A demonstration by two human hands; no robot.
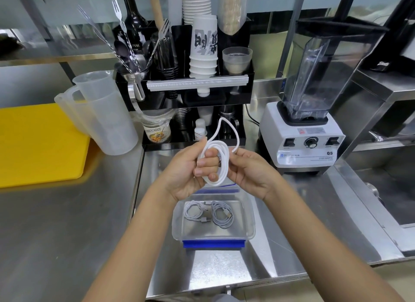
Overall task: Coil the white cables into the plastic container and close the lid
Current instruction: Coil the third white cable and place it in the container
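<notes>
A white cable [225, 157] is wound in loops around the fingers of my left hand [190, 169], which grips the coil above the container. My right hand [249, 169] pinches the loose end of the same cable, which arcs up in a free loop [224, 122]. Below my hands a clear plastic container [250, 220] with blue clips stands open on the steel counter. Two coiled white cables [208, 213] lie inside it. The lid [221, 189] sits behind the container, mostly hidden by my hands.
A white blender [305, 142] stands to the right. A black rack [190, 83] with paper cups and utensils is behind my hands. Clear measuring jugs [105, 115] and a yellow cutting board [38, 144] lie to the left. A sink basin [390, 184] is at the far right.
</notes>
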